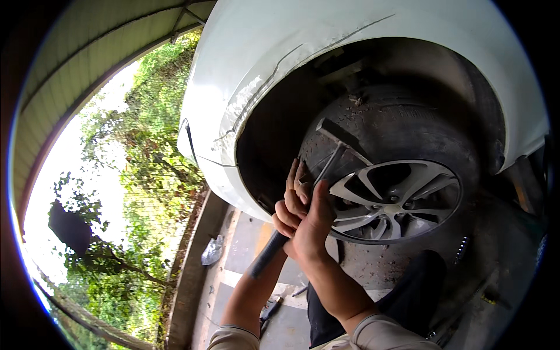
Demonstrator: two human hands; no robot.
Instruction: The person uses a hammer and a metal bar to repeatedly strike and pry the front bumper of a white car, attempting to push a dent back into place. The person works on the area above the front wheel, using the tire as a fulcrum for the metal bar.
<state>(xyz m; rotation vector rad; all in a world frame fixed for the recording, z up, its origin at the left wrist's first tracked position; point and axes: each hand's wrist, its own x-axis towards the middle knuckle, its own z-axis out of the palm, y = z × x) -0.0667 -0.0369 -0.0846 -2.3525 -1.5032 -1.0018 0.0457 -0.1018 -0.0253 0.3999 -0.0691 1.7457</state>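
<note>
As I read this posture remotely, the right hand (312, 226) is wrapped around a long metal hammer (340, 135) with a black ribbed grip (268, 255), near the centre of the frame. Left hand (294, 177): largely hidden behind the right, apparently a few fingers showing above it; I cannot tell how far it is open or whether it bears on the handle. The hammer's head overlaps the dusty black rubber tyre (408, 125) in view; contact is unclear to me. For good control, I would align the wrists with the handle, favour short, measured strokes and direct the head away from the silver spoked alloy wheel (392, 209), right of centre. Because the scuffed white painted fender (280, 29) arches over the upper frame, I judge 1 careless swing enough to mark it. Fingers are best placed well behind the head.
</note>
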